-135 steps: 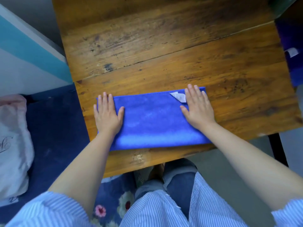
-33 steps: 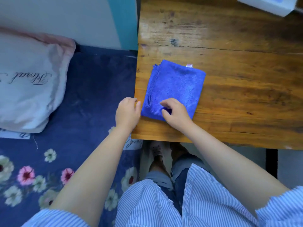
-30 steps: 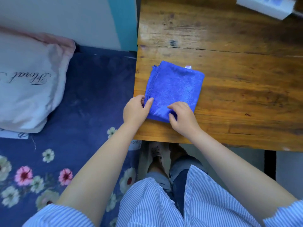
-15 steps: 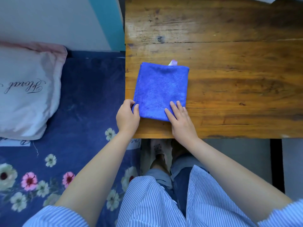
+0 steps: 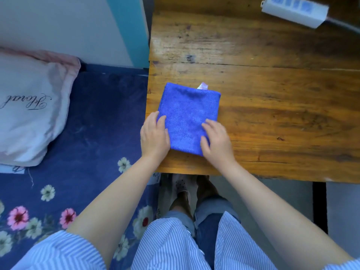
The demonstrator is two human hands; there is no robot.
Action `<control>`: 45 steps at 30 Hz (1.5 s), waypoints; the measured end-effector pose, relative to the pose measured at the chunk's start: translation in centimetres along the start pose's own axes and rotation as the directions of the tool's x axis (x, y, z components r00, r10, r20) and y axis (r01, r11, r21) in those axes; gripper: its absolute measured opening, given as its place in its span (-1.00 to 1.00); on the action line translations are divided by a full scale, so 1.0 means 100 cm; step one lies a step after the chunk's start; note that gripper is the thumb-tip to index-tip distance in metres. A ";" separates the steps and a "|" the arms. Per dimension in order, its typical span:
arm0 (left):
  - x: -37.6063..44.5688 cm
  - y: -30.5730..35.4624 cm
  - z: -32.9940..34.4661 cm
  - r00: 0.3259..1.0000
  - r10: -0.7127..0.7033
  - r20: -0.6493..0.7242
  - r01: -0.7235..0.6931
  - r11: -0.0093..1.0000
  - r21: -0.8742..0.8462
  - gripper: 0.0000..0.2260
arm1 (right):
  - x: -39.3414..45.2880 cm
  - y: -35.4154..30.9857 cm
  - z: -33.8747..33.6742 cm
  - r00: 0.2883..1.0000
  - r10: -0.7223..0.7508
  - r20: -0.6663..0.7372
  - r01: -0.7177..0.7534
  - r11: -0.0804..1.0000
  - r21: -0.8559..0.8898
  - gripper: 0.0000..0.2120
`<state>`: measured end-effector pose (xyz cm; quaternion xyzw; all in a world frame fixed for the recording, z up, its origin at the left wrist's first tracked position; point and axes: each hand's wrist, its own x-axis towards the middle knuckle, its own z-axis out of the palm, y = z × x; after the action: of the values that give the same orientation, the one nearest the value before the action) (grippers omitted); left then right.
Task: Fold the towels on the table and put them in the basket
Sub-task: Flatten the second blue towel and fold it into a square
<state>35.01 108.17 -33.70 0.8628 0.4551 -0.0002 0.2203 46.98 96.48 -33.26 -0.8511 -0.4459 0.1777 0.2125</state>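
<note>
A blue towel [image 5: 188, 114], folded into a small square, lies near the front left corner of the wooden table [image 5: 272, 114]. A white label sticks out at its far edge. My left hand [image 5: 154, 135] grips the towel's near left edge, thumb on top and fingers curled at the side. My right hand [image 5: 217, 140] rests on the near right corner with fingers bent over the cloth. No basket is in view.
A white power strip [image 5: 294, 10] with a cord lies at the table's far right. Left of the table are a blue floral rug [image 5: 87, 152], a pale pink pillow [image 5: 29, 106] and a white and teal wall. My feet stand under the table's front edge.
The long folded towel from 4.5 s ago is now a small square. In the last second both hands shifted along its near edge; the left thumb now lies on the towel.
</note>
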 end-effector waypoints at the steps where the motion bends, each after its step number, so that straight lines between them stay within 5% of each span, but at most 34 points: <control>1: 0.003 0.005 0.000 0.998 0.060 0.003 -0.060 0.998 0.016 -0.68 | 0.013 0.004 -0.008 0.999 0.036 -0.032 -0.035 0.999 0.019 -0.58; 6: 0.019 0.019 0.014 0.959 0.107 0.261 -0.152 0.976 0.156 -0.49 | 0.085 0.021 -0.038 0.986 0.156 0.064 -0.151 0.986 -0.074 -0.56; 13: 0.020 0.008 0.030 0.961 0.108 0.255 -0.157 0.971 0.181 -0.38 | 0.122 0.031 -0.038 0.962 0.199 0.185 -0.169 0.972 -0.164 -0.76; 19: 0.020 0.009 0.032 0.970 0.128 0.207 -0.162 0.974 0.157 -0.28 | 0.116 0.029 -0.016 0.935 0.353 -0.029 -0.353 0.925 -0.137 -0.66; 21: 0.021 0.010 0.031 0.966 0.107 0.236 -0.150 0.973 0.175 -0.34 | 0.099 0.027 -0.011 0.963 0.224 -0.153 -0.248 0.954 -0.170 -0.63; 23: 0.021 0.009 0.029 0.959 0.113 0.259 -0.158 0.974 0.162 -0.30 | 0.076 0.024 -0.002 0.968 -0.056 -0.243 -0.007 0.968 -0.249 -0.65; 27: 0.019 -0.001 0.022 0.949 0.173 0.265 -0.211 0.970 0.123 -0.27 | 0.003 0.020 0.026 0.929 -0.367 -0.038 0.335 0.882 -0.332 -0.69; 34: 0.014 -0.009 0.011 0.920 0.131 0.369 -0.236 0.937 0.257 -0.47 | -0.021 0.014 0.036 0.931 -0.196 0.309 0.330 0.815 -0.477 -0.30; 38: 0.004 -0.014 0.001 0.908 0.332 0.255 -0.388 0.896 0.216 -0.52 | -0.012 0.011 0.031 0.915 -0.285 0.284 0.396 0.764 -0.509 -0.68; 42: -0.015 -0.027 0.011 0.858 0.473 0.202 -0.513 0.811 0.281 -0.60 | 0.006 0.003 0.030 0.885 -0.324 0.334 0.465 0.628 -0.624 -0.65; 45: -0.020 -0.027 0.019 0.865 0.420 0.274 -0.490 0.822 0.290 -0.38 | 0.008 -0.004 0.033 0.878 -0.300 0.373 0.478 0.588 -0.652 -0.71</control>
<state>32.14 107.16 -36.03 0.9672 0.2032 -0.1142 0.1012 45.48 98.07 -35.94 -0.7187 -0.6757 0.0289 -0.1610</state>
